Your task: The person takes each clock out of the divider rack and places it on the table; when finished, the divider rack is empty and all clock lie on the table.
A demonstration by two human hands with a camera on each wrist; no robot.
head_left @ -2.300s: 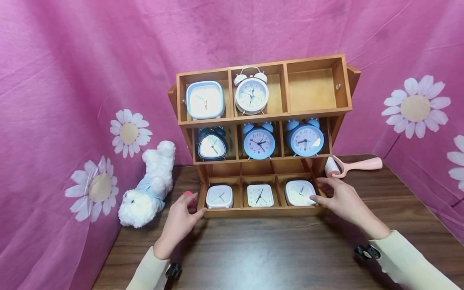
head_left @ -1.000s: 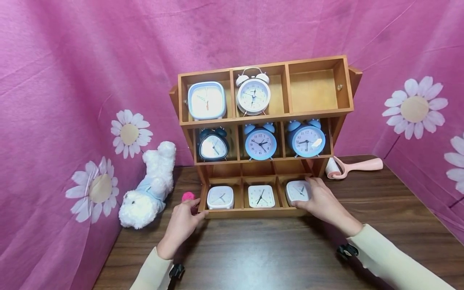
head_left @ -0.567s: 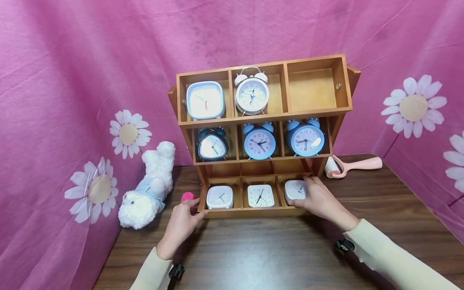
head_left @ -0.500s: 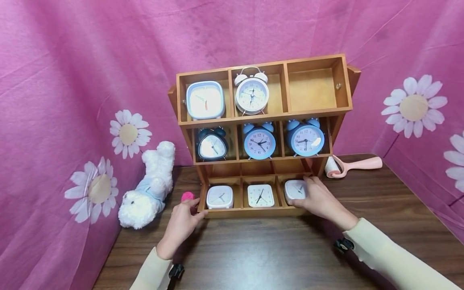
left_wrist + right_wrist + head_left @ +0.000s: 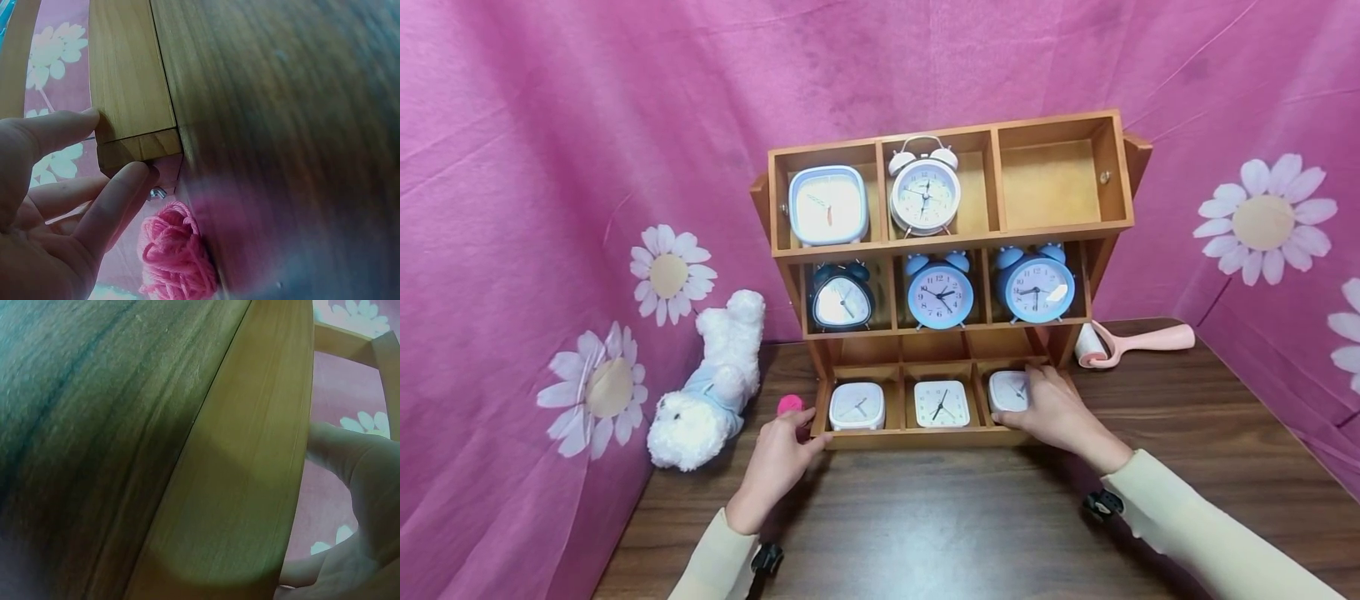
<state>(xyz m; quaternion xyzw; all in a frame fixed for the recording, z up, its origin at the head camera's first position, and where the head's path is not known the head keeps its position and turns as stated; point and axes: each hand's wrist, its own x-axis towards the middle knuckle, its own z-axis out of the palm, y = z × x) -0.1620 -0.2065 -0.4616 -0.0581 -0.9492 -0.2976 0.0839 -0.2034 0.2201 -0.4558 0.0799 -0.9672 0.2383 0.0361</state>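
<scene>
A wooden display rack (image 5: pixel 951 440) with three tiers of compartments stands on the table, clocks facing me. Its lower right compartment contains a white square clock (image 5: pixel 1006 390), which my right hand (image 5: pixel 1060 414) grips from the right, thumb at the lower edge and fingers at the upper edge. In the right wrist view the front board hides this clock. My left hand (image 5: pixel 777 460) pinches the rack's front left corner between thumb and fingers, as the left wrist view shows. Two more white clocks, one on the left (image 5: pixel 857 406) and one in the middle (image 5: pixel 942 403), share that bottom tier.
Alarm clocks fill the middle tier; the top one has a blue-rimmed clock (image 5: pixel 828 205) and a white twin-bell clock (image 5: pixel 925 196). A ball of pink yarn (image 5: pixel 175 253) lies by the left corner, near a white plush dog (image 5: pixel 707 400). A pink lint roller (image 5: pixel 1138 340) lies right.
My right hand has come left from the rack's right side onto the lower right clock, which has shifted slightly left in its compartment. The left hand stays at the front left corner.
</scene>
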